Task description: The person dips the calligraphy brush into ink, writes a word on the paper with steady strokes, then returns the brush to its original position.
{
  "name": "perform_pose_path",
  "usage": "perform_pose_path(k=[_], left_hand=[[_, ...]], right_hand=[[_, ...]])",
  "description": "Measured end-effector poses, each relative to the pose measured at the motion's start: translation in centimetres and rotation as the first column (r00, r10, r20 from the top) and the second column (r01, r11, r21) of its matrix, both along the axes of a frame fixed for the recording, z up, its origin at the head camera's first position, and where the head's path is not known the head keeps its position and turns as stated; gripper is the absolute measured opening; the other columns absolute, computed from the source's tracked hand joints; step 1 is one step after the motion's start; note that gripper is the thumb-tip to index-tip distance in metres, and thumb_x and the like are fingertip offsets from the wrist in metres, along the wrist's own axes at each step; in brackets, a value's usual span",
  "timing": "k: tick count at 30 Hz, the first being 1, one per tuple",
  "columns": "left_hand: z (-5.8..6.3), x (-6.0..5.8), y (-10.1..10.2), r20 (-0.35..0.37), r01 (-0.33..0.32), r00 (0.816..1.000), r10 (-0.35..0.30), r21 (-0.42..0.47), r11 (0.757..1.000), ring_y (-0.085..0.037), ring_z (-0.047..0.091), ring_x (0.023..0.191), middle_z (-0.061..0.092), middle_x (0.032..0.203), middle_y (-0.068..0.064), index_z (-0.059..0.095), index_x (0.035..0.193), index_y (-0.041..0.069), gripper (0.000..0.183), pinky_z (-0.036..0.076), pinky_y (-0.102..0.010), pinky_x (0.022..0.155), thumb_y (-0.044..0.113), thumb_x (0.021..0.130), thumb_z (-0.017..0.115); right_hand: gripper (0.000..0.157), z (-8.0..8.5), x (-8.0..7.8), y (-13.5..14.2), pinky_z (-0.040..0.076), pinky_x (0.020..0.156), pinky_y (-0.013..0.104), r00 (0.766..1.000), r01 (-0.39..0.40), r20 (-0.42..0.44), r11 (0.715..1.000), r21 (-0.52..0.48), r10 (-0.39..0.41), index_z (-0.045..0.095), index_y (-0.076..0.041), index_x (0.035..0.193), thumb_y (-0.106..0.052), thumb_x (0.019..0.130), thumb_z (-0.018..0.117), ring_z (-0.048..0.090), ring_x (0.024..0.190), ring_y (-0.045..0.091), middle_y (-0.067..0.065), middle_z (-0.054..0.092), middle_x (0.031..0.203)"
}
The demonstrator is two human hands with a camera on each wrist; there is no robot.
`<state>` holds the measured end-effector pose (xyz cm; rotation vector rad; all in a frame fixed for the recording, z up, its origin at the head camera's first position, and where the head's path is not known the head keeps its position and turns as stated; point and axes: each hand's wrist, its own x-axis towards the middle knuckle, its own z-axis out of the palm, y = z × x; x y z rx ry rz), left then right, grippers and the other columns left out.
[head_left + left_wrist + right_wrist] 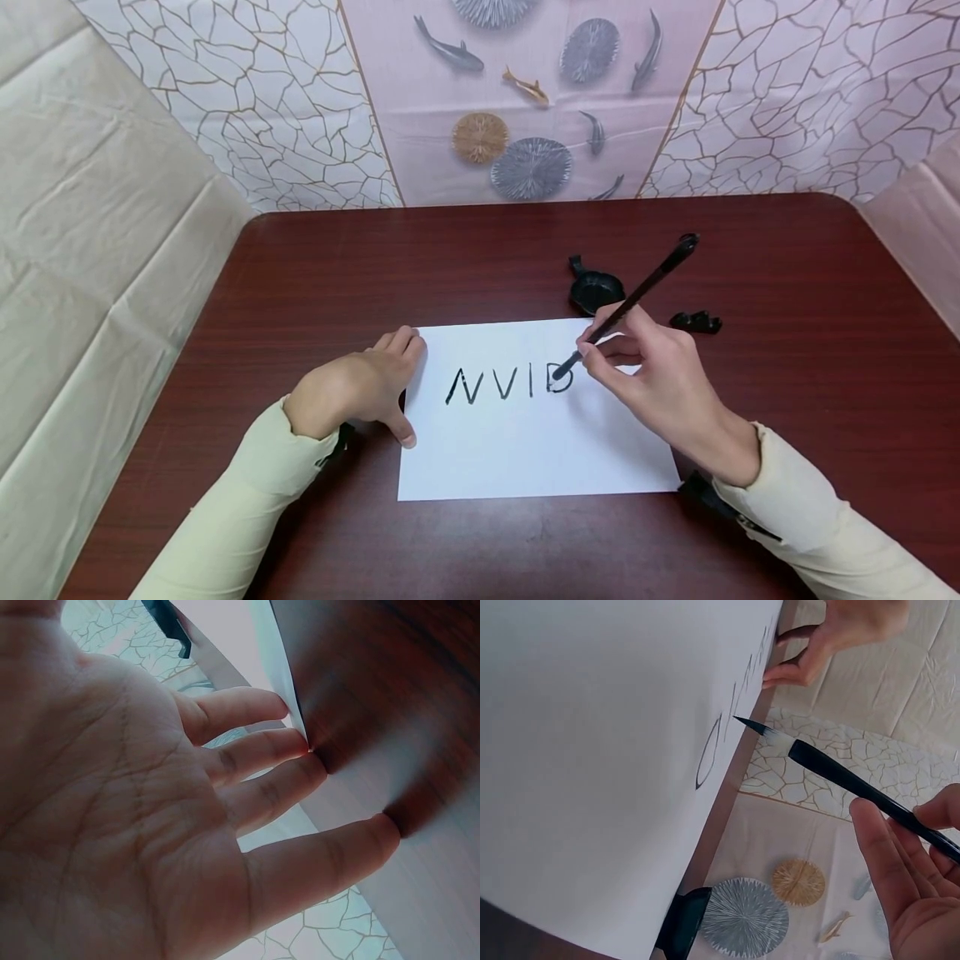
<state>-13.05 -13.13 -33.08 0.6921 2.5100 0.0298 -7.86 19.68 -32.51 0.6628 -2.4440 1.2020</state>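
A white sheet of paper (525, 458) lies on the table, with the black letters "NVID" (504, 384) brushed across its upper half. My right hand (663, 379) pinches the dark handle of a calligraphy brush (647, 286) between thumb and fingers, and the handle slants up to the right. In the right wrist view, the brush's inked tip (750, 725) hangs just off the paper, near the last letters. My left hand (356, 385) presses the sheet's left edge with spread fingers. In the left wrist view, its fingertips (386, 832) meet the tabletop and the paper's edge.
Behind the paper's upper edge stands a small black ink dish (597, 292) with a handle-like part. A black brush rest (696, 322) sits to its right, beyond my right hand. The brown table (337, 267) ends at a patterned cloth backdrop (300, 100).
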Motion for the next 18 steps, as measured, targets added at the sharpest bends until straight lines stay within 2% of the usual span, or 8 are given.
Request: perform_pose_path(k=[11, 18], left_hand=[[0.1, -0.1, 0.1, 0.012, -0.009, 1.000, 0.009, -0.009, 1.000, -0.032, 0.041, 0.128, 0.037, 0.134, -0.014, 0.036, 0.141, 0.000, 0.110, 0.046, -0.047, 0.109, 0.044, 0.066, 0.102], [0.1, 0.0, 0.1, 0.033, -0.011, 0.999, 0.011, 0.000, 1.000, -0.033, 0.039, 0.132, 0.035, 0.140, -0.015, 0.033, 0.146, -0.001, 0.113, 0.045, -0.048, 0.109, 0.043, 0.067, 0.102]], right_hand=[[0.038, 1.0, -0.4, 0.9, 0.057, 0.076, 0.013, 0.998, 0.046, -0.038, 0.998, -0.037, -0.047, 0.061, 0.004, 0.116, 0.016, 0.084, 0.078, 0.071, 0.087, -0.006, 0.007, 0.078, 0.100], [0.032, 1.0, -0.6, 1.6, 0.055, 0.077, 0.010, 0.994, 0.102, -0.036, 0.995, 0.008, -0.102, 0.061, 0.001, 0.116, 0.013, 0.089, 0.074, 0.069, 0.091, -0.007, 0.004, 0.077, 0.102]])
